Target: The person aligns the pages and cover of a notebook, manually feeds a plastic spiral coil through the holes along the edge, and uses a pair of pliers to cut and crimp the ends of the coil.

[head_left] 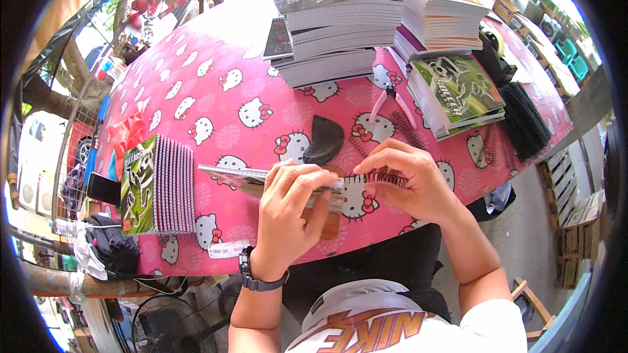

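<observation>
Your left hand (pixel 291 206) is curled, fingers over and thumb under, gripping the right end of the flat, white-paged paper notebook (pixel 239 181), which you hold just above the pink, cat-patterned tablecloth (pixel 252 140); make that notebook your landmark. At its right end, your right hand (pixel 409 176) has thumb and fingers drawn nearly together on a slim, dark, springy-looking coil (pixel 386 178), whose left end reaches the notebook's edge, though you cannot tell whether it sits in any holes. Expect the notebook to be light and bendy, its loose sheets apt to slide or fan, so a firm pinch close to that right edge should keep them square. The coil is likely light too and easily stretched or kinked; take it lightly by its loops, close to the notebook, rather than by its far end. Left of the notebook stands a pile of green-covered notebooks (pixel 157 186); just beyond it lies a smooth, black, rounded object (pixel 325 138). Further beyond, to its right, are pink-handled pliers (pixel 392 101), then another green-covered stack (pixel 454 91) beside a bundle of black coils (pixel 526 121), and farthest off, a tall grey-covered stack (pixel 340 33)
</observation>
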The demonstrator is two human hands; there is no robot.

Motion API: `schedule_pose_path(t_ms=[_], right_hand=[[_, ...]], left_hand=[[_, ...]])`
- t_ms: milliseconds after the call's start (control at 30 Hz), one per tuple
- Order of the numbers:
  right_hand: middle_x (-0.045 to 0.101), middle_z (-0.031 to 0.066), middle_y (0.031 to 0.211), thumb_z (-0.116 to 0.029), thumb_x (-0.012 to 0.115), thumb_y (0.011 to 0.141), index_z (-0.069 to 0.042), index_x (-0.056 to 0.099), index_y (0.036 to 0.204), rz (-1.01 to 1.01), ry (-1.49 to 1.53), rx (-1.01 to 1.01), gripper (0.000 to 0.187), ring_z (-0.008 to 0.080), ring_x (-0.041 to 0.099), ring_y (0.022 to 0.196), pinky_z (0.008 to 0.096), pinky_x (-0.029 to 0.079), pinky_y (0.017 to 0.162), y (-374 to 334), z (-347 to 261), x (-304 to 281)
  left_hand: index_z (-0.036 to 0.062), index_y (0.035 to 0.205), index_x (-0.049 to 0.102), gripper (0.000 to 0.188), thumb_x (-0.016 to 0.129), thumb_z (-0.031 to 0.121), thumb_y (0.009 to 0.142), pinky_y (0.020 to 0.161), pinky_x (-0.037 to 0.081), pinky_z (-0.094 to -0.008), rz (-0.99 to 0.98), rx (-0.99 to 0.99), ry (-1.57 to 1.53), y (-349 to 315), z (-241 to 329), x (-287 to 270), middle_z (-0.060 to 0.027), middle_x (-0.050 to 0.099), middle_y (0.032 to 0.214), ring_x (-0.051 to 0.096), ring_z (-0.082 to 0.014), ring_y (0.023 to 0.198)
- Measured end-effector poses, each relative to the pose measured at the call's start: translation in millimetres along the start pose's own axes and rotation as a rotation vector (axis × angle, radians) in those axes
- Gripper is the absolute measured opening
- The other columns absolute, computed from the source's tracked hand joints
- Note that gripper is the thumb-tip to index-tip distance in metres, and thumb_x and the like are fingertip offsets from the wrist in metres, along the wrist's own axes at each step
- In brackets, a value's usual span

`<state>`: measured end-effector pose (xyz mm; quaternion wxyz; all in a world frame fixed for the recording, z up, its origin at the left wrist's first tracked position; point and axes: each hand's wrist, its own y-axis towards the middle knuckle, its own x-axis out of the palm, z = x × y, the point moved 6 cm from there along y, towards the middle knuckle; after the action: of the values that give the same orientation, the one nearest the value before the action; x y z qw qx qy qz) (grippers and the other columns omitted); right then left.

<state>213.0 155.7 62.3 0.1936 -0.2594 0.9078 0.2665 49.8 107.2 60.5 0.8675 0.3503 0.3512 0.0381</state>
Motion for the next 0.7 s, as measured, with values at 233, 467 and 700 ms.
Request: schedule_pose_path(t_ms=[233,467,700], right_hand=[[0.061,0.0076,0.087,0.002,0.069,0.073,-0.005,0.065,0.094,0.017,0.051,-0.044,0.023,0.0225,0.063,0.079,0.0316,0.050,0.068,7,3,7],[0.060,0.0065,0.087,0.004,0.068,0.072,-0.006,0.065,0.093,-0.073,0.147,-0.081,0.023,0.0204,0.061,0.083,0.0310,0.049,0.072,14,7,9],[0.062,0.0051,0.087,0.003,0.071,0.069,-0.004,0.067,0.094,-0.137,0.161,-0.062,0.026,0.0188,0.061,0.082,0.0300,0.049,0.072,17,9,12]], left_hand=[[0.0098,0.089,0.066,0.019,0.066,-0.001,0.074,0.090,0.043,-0.0420,0.026,0.029,0.018,-3,-1,-4,-0.0019,0.065,0.087,0.061,-0.0211,0.082],[0.0108,0.087,0.067,0.018,0.068,0.000,0.073,0.091,0.042,-0.0416,0.040,0.022,0.006,-4,-2,-5,-0.0015,0.065,0.087,0.061,-0.0198,0.081],[0.0114,0.088,0.067,0.020,0.069,0.000,0.072,0.091,0.043,-0.0420,0.047,0.038,0.021,-6,-2,-5,-0.0015,0.065,0.086,0.062,-0.0193,0.080]])
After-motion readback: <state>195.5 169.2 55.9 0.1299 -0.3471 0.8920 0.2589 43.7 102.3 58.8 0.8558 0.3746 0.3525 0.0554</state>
